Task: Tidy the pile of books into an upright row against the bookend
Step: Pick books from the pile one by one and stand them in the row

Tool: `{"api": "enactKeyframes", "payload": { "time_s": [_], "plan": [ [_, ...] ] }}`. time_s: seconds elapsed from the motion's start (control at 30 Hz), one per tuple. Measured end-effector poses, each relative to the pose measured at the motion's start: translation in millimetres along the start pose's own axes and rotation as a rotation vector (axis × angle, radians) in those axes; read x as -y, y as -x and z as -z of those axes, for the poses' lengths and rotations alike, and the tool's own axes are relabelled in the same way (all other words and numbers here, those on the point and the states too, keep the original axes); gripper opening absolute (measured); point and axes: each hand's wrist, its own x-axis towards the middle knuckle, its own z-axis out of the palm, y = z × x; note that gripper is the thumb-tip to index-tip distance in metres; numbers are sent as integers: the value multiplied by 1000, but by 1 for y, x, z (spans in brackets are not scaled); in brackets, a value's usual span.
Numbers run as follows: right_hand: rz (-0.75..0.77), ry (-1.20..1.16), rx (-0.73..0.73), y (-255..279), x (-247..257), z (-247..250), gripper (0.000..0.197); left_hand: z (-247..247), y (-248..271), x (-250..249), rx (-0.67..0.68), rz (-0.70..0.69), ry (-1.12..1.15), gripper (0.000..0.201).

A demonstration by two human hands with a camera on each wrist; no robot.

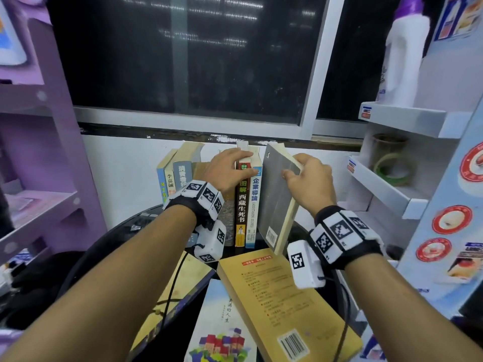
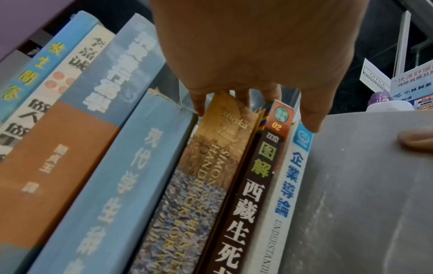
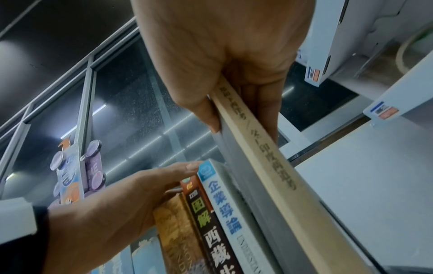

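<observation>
Several books stand in a row [image 1: 241,205] on a black round table [image 1: 125,231] by the wall; the leftmost ones [image 1: 172,176] lean. My left hand [image 1: 230,163] rests on the row's tops, its fingers [image 2: 311,120] laid flat over the dark-spined book [image 2: 255,185] and the blue-and-white one [image 2: 288,185]. At the row's right end my right hand [image 1: 311,176] grips a grey-covered book [image 1: 278,199] near its top, tilted against the blue-and-white spine [image 3: 222,200]. A yellow book [image 1: 282,304] and a white illustrated book [image 1: 222,325] lie flat in front. A white upright piece [image 1: 241,146] shows behind the row.
A purple shelf unit [image 1: 39,126] stands at the left. On the right, white shelves [image 1: 402,121] hold tape rolls [image 1: 392,165] and a white bottle [image 1: 407,61]. A dark window [image 1: 188,56] is behind. Another flat book [image 1: 177,296] lies under my left forearm, with cables across it.
</observation>
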Motion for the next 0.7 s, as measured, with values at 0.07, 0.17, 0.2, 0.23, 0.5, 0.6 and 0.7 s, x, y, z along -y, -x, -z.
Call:
{"api": "enactKeyframes", "payload": {
  "time_s": [0.07,0.17,0.2,0.23,0.5,0.6,0.7],
  "plan": [
    [16,-15,-14,-1,2,-13,25,0,0,3,-11,-28,36,50],
    [42,-27,-28,-4,1,-30,25,0,0,10,-13,-54,67,48],
    [44,-27,-31,-5,0,-35,26,0,0,13,-13,-61,62,48],
    [38,-28,-35,-6,0,-39,27,0,0,15,-13,-64,53,48],
    [-14,-126,-10,-7,-5,-64,28,-3,4,17,-34,-103,31,50],
    [-23,-154,0,-8,-6,-69,29,-3,4,17,-47,-115,52,50],
    [-39,-182,60,-8,-9,-70,28,-3,5,17,-49,-110,45,50]
  ]
}}
